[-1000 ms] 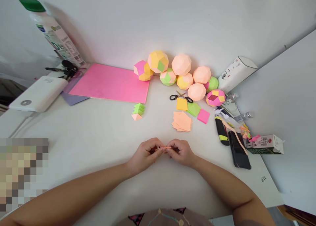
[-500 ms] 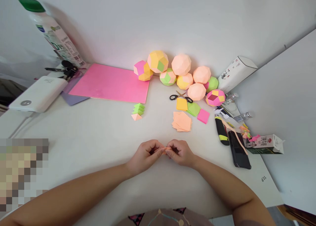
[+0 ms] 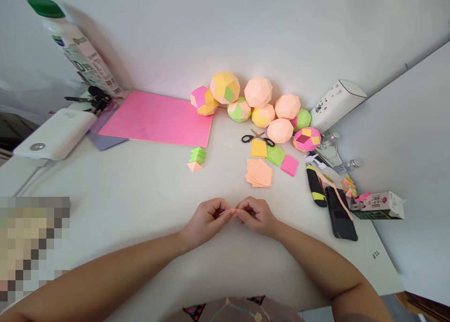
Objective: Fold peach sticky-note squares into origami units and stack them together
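Note:
My left hand (image 3: 207, 219) and my right hand (image 3: 256, 215) meet just above the white table (image 3: 140, 195), near its front middle. Both pinch a small folded peach paper piece (image 3: 230, 211), seen edge-on between the fingertips. The fingers of each hand are curled closed round it. Beyond my hands lies a stack of peach paper squares (image 3: 259, 173). Yellow (image 3: 259, 148), green (image 3: 276, 155) and pink (image 3: 289, 165) squares lie behind that stack.
Several folded paper balls (image 3: 258, 91) crowd the wall, with scissors (image 3: 257, 138) in front. A pink sheet (image 3: 158, 118) lies back left, small folded green and peach units (image 3: 197, 158) beside it. A phone (image 3: 340, 213), highlighter (image 3: 315, 185) and carton (image 3: 378, 205) sit right; a white device (image 3: 56, 133) left.
The hands have shifted only slightly, working the peach paper piece between the fingertips. Everything on the table has stayed where it was.

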The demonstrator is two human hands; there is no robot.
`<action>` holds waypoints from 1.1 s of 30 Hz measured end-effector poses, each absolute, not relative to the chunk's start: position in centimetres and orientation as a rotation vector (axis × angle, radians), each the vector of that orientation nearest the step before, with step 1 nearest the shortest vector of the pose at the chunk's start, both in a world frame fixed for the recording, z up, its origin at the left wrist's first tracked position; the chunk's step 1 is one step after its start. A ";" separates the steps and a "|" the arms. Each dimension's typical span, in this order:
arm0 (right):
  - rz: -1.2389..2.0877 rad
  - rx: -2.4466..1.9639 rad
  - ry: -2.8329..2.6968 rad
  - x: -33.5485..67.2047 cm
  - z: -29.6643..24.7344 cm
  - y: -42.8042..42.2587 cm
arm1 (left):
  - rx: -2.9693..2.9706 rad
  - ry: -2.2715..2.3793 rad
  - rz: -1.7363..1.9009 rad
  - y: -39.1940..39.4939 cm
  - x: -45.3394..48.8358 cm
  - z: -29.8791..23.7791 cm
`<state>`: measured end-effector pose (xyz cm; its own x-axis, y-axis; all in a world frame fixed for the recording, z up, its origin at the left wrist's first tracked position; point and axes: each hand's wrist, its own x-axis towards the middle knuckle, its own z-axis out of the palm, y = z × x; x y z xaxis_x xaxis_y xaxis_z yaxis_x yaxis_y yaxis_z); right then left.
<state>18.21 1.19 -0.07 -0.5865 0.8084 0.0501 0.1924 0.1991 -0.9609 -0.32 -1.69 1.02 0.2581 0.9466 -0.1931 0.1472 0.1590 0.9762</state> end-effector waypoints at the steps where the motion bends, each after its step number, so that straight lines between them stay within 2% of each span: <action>1: 1.405 -0.918 -1.906 18.2 0.0 1.2 | 1.293 1.173 0.824 -1.7 -0.4 0.9; 11: 1.252 -0.860 -1.912 18.2 0.1 1.0 | 1.372 1.174 0.904 -1.9 -0.6 0.8; 22: 0.626 -0.646 -2.027 18.0 -0.7 0.9 | 1.425 1.045 0.824 -1.6 -0.9 1.2; 33: 0.754 -0.682 -2.006 17.7 -0.3 1.2 | 1.233 1.115 0.846 -1.7 -0.6 1.1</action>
<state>17.74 1.25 -0.27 -0.4781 0.7011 0.5290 0.1791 0.6674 -0.7228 -0.61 -1.70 1.08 0.2732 0.9439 -0.1854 0.0758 0.1710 0.9823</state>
